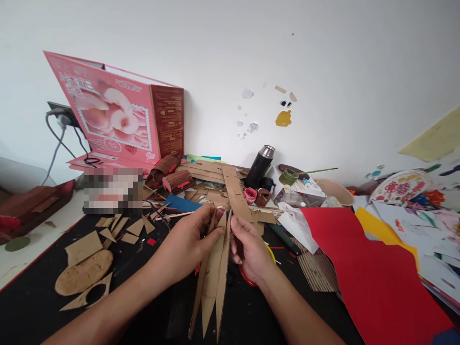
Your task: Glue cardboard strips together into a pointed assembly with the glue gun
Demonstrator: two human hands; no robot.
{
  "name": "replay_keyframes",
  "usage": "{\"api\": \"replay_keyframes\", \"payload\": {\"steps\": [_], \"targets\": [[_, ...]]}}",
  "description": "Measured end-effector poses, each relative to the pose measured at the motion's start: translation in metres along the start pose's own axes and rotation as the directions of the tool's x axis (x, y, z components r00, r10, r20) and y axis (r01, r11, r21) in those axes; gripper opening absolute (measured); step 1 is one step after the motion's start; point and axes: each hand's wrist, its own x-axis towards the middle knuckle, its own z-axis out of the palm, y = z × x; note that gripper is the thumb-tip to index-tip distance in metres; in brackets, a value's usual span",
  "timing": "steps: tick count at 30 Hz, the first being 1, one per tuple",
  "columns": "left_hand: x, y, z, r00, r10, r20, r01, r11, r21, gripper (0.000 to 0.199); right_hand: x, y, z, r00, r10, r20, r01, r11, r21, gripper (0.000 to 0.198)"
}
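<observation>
Both my hands are on a long piece of folded brown cardboard (212, 287), held upright over the black table surface with its pointed ends toward me. My left hand (196, 235) is closed on its left side, the thumb pressed against a panel near the top. On the right edge, the thumb and fingers of my right hand (251, 244) pinch the cardboard close to its upper tip. A red ring-shaped handle (247, 278) and a bit of yellow show partly behind my right hand. My left fingertips are partly hidden by the cardboard.
Cardboard scraps (118, 227) and an oval cardboard piece (84, 272) lie at left. Behind stand a pink box (118, 115), a black thermos (259, 167) and an open pink paint pot (250, 194). A dark green cutter (285, 238) and red paper (370, 268) are at right.
</observation>
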Motion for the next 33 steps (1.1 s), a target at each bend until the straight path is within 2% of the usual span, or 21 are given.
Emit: {"api": "replay_keyframes", "payload": {"steps": [8,22,29,33], "targets": [[0.000,-0.003,0.000,1.000,0.011,0.025,-0.012,0.998,0.064,0.010,0.000,0.004,-0.002,0.999,0.030,-0.021,-0.030,0.999,-0.016,0.060],[-0.001,-0.004,0.001,0.995,0.002,0.100,-0.005,0.999,0.037,0.011,0.003,0.006,-0.013,0.990,0.103,0.094,-0.100,0.994,-0.036,0.062],[0.000,0.001,0.003,0.978,-0.051,0.203,0.100,0.965,-0.243,0.019,0.003,0.013,-0.018,0.987,0.128,0.093,-0.127,0.992,-0.017,0.067],[0.000,0.000,0.006,0.975,-0.071,0.212,0.126,0.958,-0.258,0.023,0.005,0.026,-0.031,0.990,0.115,0.086,-0.111,0.993,-0.050,0.068]]}}
